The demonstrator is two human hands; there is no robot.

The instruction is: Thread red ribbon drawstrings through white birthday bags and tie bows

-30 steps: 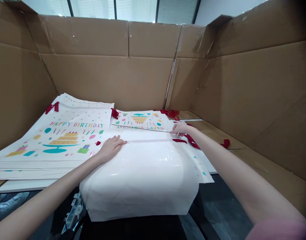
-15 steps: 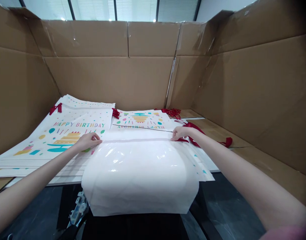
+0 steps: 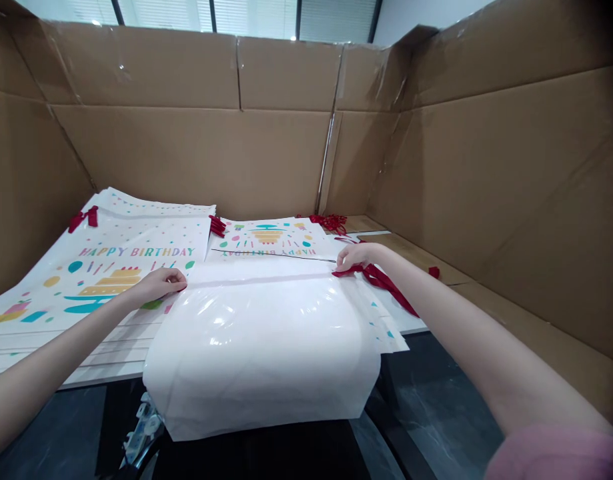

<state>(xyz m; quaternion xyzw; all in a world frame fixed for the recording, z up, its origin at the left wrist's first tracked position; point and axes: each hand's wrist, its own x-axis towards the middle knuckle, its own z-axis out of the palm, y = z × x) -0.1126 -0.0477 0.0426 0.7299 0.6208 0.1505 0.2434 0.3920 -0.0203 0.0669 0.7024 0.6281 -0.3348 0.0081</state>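
A glossy white plastic sheet (image 3: 266, 333) lies blank side up in front of me, its near part curving down over the table edge. At its upper left corner my left hand (image 3: 163, 285) is closed in a pinch; a speck of red shows by the fingertips. On the opposite corner, my right hand (image 3: 353, 257) pinches a red ribbon (image 3: 383, 280), whose loose length trails to the right under my forearm. A thin dark rod (image 3: 271, 253) runs across the sheet's far side toward my right fingers. Whether the right hand also grips the sheet is hard to see.
Printed birthday sheets (image 3: 136, 233) with red bows are stacked at left. Behind the white sheet lies another printed sheet (image 3: 266, 235), with a heap of red ribbons (image 3: 331, 222) beyond. Cardboard walls (image 3: 196, 153) enclose the table's back and sides. A chair's black armrest (image 3: 391, 433) is below.
The view has turned slightly right. The red ribbon at my right hand has shifted toward the sheet, and its far tail has drawn in. My left hand stays at the sheet's corner.
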